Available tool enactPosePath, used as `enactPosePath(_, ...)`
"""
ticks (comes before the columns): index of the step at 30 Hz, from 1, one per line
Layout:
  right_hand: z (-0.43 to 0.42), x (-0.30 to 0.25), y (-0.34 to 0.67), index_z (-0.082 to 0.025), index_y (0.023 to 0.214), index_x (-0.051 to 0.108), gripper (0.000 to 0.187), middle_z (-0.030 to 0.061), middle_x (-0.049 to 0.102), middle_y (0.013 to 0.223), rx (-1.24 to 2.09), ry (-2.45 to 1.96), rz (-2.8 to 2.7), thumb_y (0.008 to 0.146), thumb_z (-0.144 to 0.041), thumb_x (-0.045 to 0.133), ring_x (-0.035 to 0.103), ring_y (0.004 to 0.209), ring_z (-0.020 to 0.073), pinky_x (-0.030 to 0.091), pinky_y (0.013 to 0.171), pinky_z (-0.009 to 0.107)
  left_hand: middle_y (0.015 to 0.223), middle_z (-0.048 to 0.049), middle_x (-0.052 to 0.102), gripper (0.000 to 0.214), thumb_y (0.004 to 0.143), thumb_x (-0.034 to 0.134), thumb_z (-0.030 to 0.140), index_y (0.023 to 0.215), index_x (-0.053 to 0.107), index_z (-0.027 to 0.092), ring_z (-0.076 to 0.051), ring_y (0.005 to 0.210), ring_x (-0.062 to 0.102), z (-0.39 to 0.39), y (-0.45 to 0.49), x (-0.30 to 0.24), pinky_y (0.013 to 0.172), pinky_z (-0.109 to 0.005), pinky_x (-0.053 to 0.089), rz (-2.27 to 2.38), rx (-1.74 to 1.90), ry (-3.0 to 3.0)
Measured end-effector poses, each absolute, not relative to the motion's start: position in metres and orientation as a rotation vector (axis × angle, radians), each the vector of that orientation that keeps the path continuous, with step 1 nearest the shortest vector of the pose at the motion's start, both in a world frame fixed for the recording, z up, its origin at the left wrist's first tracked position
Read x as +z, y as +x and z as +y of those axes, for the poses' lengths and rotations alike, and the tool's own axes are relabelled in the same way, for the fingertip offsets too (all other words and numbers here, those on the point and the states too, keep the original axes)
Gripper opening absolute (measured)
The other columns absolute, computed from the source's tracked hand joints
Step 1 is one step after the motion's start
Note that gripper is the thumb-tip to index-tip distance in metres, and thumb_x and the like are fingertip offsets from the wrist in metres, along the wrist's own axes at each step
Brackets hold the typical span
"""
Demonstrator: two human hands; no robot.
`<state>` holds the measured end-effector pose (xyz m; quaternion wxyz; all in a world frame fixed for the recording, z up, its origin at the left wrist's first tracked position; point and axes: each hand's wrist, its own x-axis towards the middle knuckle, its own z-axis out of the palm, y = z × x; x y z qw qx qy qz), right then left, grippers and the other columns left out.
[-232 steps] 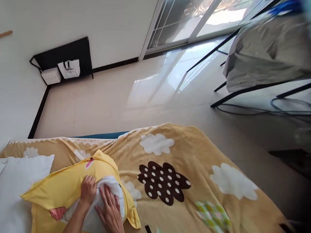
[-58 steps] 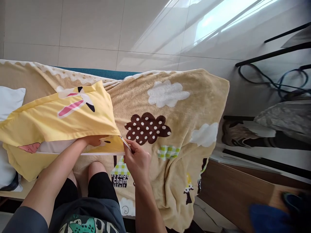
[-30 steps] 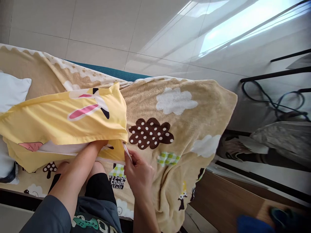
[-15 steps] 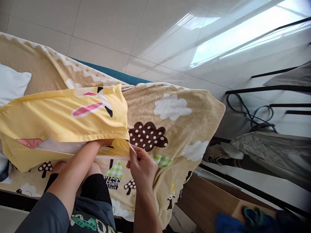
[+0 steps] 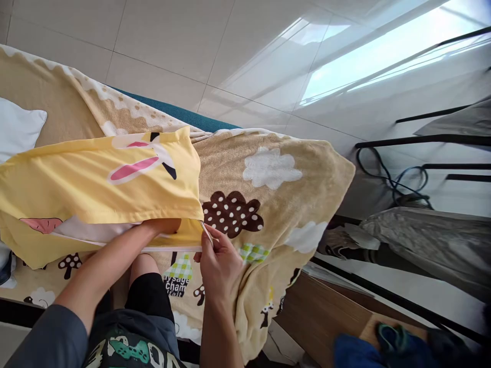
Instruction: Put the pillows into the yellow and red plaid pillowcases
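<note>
A yellow pillowcase (image 5: 92, 179) with a pink-and-white rabbit-ear print lies across my lap and the blanket. Along its near side the opening gapes, and white cloth shows inside. My left hand (image 5: 168, 226) reaches in through that opening; its fingers are hidden under the yellow fabric. At the right end of the opening, my right hand (image 5: 220, 253) pinches the white-edged corner of the pillowcase between thumb and fingers. Beneath it all spreads a tan blanket (image 5: 226, 158) printed with clouds and mushrooms.
A white pillow (image 5: 21, 128) lies at the far left. Teal fabric (image 5: 176, 115) shows beyond the blanket's edge, above the tiled floor (image 5: 161, 46). On the right stand a black-framed rack (image 5: 422, 139) with a coiled cable (image 5: 387, 176) and a wooden board (image 5: 326, 312) holding blue cloth (image 5: 356, 352).
My left forearm has swung slightly left and lower, its hand still inside the pillowcase. The right hand keeps its pinch at the corner, shifted a little left in view.
</note>
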<state>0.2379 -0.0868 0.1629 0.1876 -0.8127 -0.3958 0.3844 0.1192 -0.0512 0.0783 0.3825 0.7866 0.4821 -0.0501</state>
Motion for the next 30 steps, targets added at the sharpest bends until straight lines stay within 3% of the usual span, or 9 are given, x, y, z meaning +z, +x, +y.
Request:
enactPosePath(3,-0.084,0.159,0.240,-0.015,0.105,0.070,0.042,-0.0078,0.044,0.046,0.983,-2.247,-1.170,0.082,-0.047,0.057,0.040,0.038,0.0102,0.031,0.043,0.024,0.093,-0.0017,0.073,0.022,0.094,0.050,0.024,0.098,0.070,0.016,-0.013,0.081,0.067,-0.061,0.094,0.114,0.080,-0.022,0.054,0.981,-0.090,2.047)
enactPosePath(6,-0.085,0.164,0.235,-0.016,0.110,0.068,0.041,-0.0093,0.039,0.047,1.010,-2.181,-1.160,0.084,-0.045,0.057,0.034,0.039,0.0087,0.027,0.043,0.024,0.126,-0.0063,0.066,0.038,0.093,0.042,0.013,0.126,0.060,0.018,-0.017,0.117,0.060,-0.076,0.058,0.134,0.101,-0.024,0.047,0.968,0.026,2.106)
enactPosePath(10,-0.080,0.164,0.228,-0.015,0.116,0.066,0.041,-0.0104,0.033,0.047,0.989,-2.161,-1.295,0.086,-0.040,0.052,0.031,0.041,0.0090,0.028,0.046,0.023,0.139,-0.0087,0.058,0.050,0.097,0.034,0.019,0.147,0.039,0.020,-0.022,0.125,0.056,-0.081,0.039,0.120,0.108,-0.034,0.043,1.312,0.056,2.129)
enactPosePath(14,-0.062,0.140,0.228,-0.015,0.122,0.062,0.046,-0.0074,0.040,0.050,0.970,-2.223,-1.640,0.083,-0.034,0.045,0.041,0.047,0.0127,0.038,0.053,0.026,0.137,-0.0122,0.059,0.047,0.097,0.036,0.021,0.143,0.045,0.014,-0.025,0.120,0.060,-0.067,0.065,0.099,0.104,-0.038,0.046,1.397,0.015,2.172)
enactPosePath(17,-0.045,0.116,0.223,-0.015,0.134,0.052,0.059,0.0058,0.060,0.083,0.746,-2.137,-1.809,0.080,-0.040,0.052,0.057,0.074,0.0213,0.048,0.065,0.034,0.125,-0.0134,0.067,0.043,0.095,0.036,0.014,0.134,0.055,0.012,-0.024,0.108,0.066,-0.062,0.074,0.101,0.095,-0.036,0.051,1.475,0.038,2.262)
enactPosePath(20,-0.021,0.099,0.210,-0.020,0.140,0.043,0.065,0.0128,0.055,0.112,0.510,-1.929,-1.886,0.078,-0.035,0.055,0.055,0.099,0.0263,0.051,0.079,0.041,0.122,-0.0118,0.069,0.043,0.092,0.040,0.012,0.131,0.059,0.016,-0.024,0.110,0.066,-0.065,0.056,0.109,0.099,-0.036,0.049,1.570,0.224,2.378)
enactPosePath(23,0.010,0.094,0.196,-0.022,0.134,0.048,0.055,0.0102,0.053,0.107,0.371,-1.806,-1.843,0.079,-0.021,0.048,0.055,0.094,0.0234,0.049,0.080,0.040,0.119,-0.0123,0.071,0.044,0.091,0.042,0.013,0.131,0.059,0.016,-0.026,0.108,0.067,-0.066,0.032,0.117,0.098,-0.040,0.050,1.775,0.363,2.387)
enactPosePath(26,0.039,0.101,0.190,-0.023,0.111,0.061,0.038,0.0053,0.052,0.089,0.324,-1.712,-1.857,0.079,-0.014,0.042,0.055,0.082,0.0201,0.047,0.073,0.036,0.129,-0.0140,0.065,0.045,0.093,0.039,0.015,0.134,0.055,0.010,-0.025,0.116,0.063,-0.050,0.028,0.121,0.100,-0.036,0.049,1.677,0.409,2.458)
enactPosePath(30,0.063,0.111,0.194,-0.023,0.086,0.060,0.025,0.0021,0.051,0.078,0.305,-1.586,-1.947,0.081,-0.011,0.038,0.053,0.072,0.0169,0.042,0.063,0.031,0.138,-0.0107,0.059,0.045,0.095,0.035,0.017,0.135,0.053,0.016,-0.026,0.131,0.052,-0.003,0.050,0.112,0.113,-0.042,0.039,1.622,0.296,2.336)
